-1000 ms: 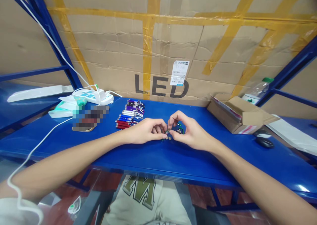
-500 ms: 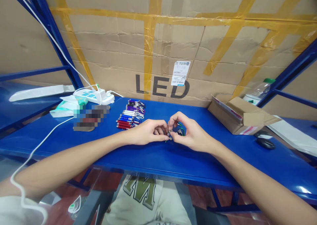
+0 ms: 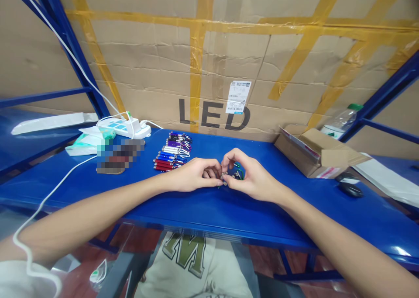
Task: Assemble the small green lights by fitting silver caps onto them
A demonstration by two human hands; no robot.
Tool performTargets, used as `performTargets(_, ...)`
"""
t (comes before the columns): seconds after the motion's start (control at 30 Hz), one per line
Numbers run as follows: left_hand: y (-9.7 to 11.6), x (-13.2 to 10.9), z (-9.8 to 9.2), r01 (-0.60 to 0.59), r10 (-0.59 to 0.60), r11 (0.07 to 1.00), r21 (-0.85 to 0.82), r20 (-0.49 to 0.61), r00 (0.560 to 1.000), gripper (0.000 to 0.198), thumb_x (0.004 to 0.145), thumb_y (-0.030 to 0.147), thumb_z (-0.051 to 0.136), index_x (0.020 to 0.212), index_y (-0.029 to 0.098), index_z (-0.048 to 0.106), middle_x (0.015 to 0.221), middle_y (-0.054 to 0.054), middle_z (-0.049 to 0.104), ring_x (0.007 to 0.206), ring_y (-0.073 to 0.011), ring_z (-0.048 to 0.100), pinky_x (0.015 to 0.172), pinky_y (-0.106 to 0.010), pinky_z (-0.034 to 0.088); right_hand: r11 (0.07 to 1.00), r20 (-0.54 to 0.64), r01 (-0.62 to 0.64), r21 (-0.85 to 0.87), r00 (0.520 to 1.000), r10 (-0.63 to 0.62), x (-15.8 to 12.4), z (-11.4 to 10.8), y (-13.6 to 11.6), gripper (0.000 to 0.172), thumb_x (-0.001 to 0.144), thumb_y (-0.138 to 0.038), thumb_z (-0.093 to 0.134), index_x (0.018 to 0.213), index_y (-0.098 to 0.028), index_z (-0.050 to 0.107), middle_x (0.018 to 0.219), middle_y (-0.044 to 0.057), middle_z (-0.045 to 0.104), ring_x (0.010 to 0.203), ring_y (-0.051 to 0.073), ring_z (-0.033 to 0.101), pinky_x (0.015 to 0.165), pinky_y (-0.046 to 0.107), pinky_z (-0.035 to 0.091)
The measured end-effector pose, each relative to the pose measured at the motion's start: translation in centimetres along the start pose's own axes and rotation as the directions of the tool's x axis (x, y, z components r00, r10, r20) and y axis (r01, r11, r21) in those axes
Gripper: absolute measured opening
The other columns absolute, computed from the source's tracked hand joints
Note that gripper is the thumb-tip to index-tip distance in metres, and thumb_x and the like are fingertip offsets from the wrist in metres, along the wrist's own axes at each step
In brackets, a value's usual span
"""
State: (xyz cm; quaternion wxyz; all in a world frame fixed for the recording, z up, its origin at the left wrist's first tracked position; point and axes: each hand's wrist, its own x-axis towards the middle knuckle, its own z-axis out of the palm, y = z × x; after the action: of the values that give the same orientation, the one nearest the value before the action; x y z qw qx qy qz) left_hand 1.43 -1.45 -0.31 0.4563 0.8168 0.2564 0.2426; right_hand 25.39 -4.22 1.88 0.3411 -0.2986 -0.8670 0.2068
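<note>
My left hand and my right hand meet over the middle of the blue table, fingertips nearly touching. Thumb and forefinger of the right hand pinch a small metal piece, perhaps a ring; its exact shape is too small to tell. A green carabiner clip shows within the curve of the right hand. The left fingers are curled, with the thumb pressed toward the metal piece; what they grip is mostly hidden. Just beyond the left wrist lies a row of small keychain flashlights in red, blue, silver, purple and black, with clips attached.
On the blue table, an open cardboard box and a black mouse are at right. A white power strip, a tissue pack and a blurred-out item are at left. A taped cardboard sheet stands behind.
Hardly anything differs. The right fingertips have shifted very slightly around the small metal piece; the left hand stays in place.
</note>
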Motion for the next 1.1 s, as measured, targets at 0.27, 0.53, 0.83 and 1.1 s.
performTargets(0.27,-0.1,-0.1,0.1,-0.001,0.001,1.0,-0.003,-0.004,1.0,0.023,0.095,0.033,0.078,0.105,0.017,0.065,0.094,-0.003,0.075,0.087,-0.0171,0.072,0.082,-0.032,0.058,1.0,-0.001,-0.007,-0.009,1.0,0.007,-0.1,0.0,-0.1,0.019,0.092,-0.021,0.07,0.105,-0.025,0.058,0.102,0.002,0.068,0.094,0.022,0.063,0.083,0.038,0.052)
performTargets(0.53,0.0,-0.1,0.0,0.002,-0.002,1.0,0.004,-0.006,1.0,0.023,0.095,0.033,0.078,0.105,0.017,0.065,0.093,-0.003,0.074,0.086,-0.0169,0.072,0.082,-0.032,0.058,1.0,-0.003,-0.003,-0.014,1.0,0.003,-0.1,0.0,0.0,0.019,0.092,-0.02,0.07,0.105,-0.025,0.058,0.102,0.002,0.069,0.093,0.021,0.063,0.083,0.038,0.052)
performTargets(0.83,0.0,-0.1,0.0,-0.044,0.046,0.996,0.074,-0.027,0.999,0.024,0.096,0.034,0.077,0.109,0.017,0.066,0.092,-0.003,0.074,0.083,-0.0164,0.071,0.078,-0.03,0.058,0.999,-0.015,-0.006,-0.033,1.0,0.006,0.0,-0.1,0.1,0.02,0.091,-0.021,0.07,0.107,-0.026,0.057,0.104,0.004,0.067,0.096,0.023,0.063,0.083,0.039,0.052)
performTargets(1.1,1.3,-0.9,-0.4,-0.348,0.425,0.801,0.486,-0.053,0.904,0.015,0.106,0.027,0.066,0.118,0.017,0.069,0.114,-0.008,0.075,0.1,-0.0192,0.07,0.092,-0.033,0.055,0.991,-0.105,-0.051,-0.12,0.994,0.038,0.2,-0.5,0.8,0.016,0.091,-0.013,0.057,0.102,-0.025,0.053,0.096,0.003,0.066,0.088,0.022,0.06,0.082,0.039,0.049)
